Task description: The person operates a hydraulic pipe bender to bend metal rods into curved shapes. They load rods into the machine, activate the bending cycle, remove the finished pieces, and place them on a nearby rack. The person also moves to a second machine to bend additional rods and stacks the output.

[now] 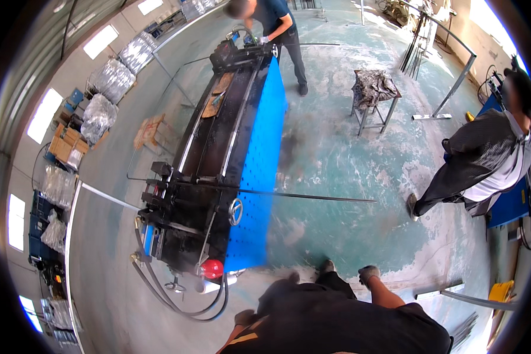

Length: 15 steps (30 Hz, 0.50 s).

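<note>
As a co-worker point(274, 23) leans over the far end of a long blue-sided machine point(257, 153), a person point(354, 321) stands off its near right corner, right hand point(369, 275) gloved and lowered, left hand point(244, 318) beside the body; whether either's fingers are open or closed cannot be told. A dark rod point(312, 196) crosses the machine, jutting past its right edge.

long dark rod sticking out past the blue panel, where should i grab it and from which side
The long dark rod is probably best gripped along its jutting stretch, from the floor side, right of the blue panel. That part is slender and clear of the machine, so fingers could likely wrap it; whether its other end is fixed, I cannot tell.
</note>
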Motion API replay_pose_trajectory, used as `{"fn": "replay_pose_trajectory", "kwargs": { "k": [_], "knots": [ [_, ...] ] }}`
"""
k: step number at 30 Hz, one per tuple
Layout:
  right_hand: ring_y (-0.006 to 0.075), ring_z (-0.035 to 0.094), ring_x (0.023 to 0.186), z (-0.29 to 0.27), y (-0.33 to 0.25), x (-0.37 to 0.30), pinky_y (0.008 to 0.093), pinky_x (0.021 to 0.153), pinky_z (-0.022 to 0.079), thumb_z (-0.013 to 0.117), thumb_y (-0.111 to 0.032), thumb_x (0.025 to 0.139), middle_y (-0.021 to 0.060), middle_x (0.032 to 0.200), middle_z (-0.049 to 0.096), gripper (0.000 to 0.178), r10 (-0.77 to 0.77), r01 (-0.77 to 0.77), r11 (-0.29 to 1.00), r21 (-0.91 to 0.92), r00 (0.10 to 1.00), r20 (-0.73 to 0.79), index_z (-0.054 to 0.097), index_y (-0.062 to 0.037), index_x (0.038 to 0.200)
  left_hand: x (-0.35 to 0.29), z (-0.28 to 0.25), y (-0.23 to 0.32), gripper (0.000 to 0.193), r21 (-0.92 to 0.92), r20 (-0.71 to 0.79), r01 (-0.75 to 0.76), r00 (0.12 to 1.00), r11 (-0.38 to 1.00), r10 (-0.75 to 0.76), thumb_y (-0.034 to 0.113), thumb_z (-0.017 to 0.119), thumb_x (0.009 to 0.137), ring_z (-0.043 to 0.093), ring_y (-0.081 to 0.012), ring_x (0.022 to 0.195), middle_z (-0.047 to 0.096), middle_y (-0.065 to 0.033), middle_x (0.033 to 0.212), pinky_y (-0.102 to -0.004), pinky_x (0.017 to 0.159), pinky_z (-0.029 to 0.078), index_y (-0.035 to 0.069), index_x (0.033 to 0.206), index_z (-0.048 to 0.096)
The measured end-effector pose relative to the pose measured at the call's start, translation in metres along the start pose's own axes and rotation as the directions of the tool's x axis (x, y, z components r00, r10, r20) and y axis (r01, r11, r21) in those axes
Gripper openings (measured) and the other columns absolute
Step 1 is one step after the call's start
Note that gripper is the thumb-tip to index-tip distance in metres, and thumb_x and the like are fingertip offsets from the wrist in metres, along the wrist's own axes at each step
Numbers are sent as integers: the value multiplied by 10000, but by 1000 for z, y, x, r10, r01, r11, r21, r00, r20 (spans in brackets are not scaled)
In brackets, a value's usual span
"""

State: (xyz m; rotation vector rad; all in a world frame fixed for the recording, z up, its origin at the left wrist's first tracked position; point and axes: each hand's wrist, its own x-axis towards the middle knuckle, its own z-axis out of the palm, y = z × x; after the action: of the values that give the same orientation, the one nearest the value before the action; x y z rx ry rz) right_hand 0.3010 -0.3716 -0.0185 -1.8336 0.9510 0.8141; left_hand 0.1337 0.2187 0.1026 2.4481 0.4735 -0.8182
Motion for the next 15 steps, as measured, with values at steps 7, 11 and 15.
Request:
{"fn": "replay_pose_trajectory", "kwargs": {
  "k": [7, 11, 15],
  "knots": [
    [233, 660, 574, -39, -86, -11, 377, 517, 536, 709, -138, 912, 121, 726, 684, 154, -76, 82, 994, 67, 994, -84, 714, 5, 972, 10, -40, 114, 291, 406, 84, -152, 988, 901, 129, 372, 643, 891, 715, -358, 954, 755, -139, 946, -484, 841, 561, 120, 889, 788],
    [238, 668, 576, -22, -100, -30, 383, 522, 540, 716, -136, 909, 119, 744, 695, 146, -45, 58, 986, 154, 995, -86, 719, -1, 964, 22, -31, 96, 281, 429, 105, -76, 994, 900, 34, 388, 688, 854, 719, -350, 942, 752, -146, 935, -466, 826, 571, 127, 866, 794],
    [254, 722, 690, -3, -90, -47, 396, 627, 582, 739, -188, 893, 121, 832, 750, 198, -22, 21, 999, -27, 999, -41, 761, -29, 1009, 46, -7, 57, 257, 389, 114, -83, 993, 918, 42, 373, 651, 865, 717, -334, 993, 755, -124, 999, -451, 842, 556, 162, 909, 793]
  ]
}}
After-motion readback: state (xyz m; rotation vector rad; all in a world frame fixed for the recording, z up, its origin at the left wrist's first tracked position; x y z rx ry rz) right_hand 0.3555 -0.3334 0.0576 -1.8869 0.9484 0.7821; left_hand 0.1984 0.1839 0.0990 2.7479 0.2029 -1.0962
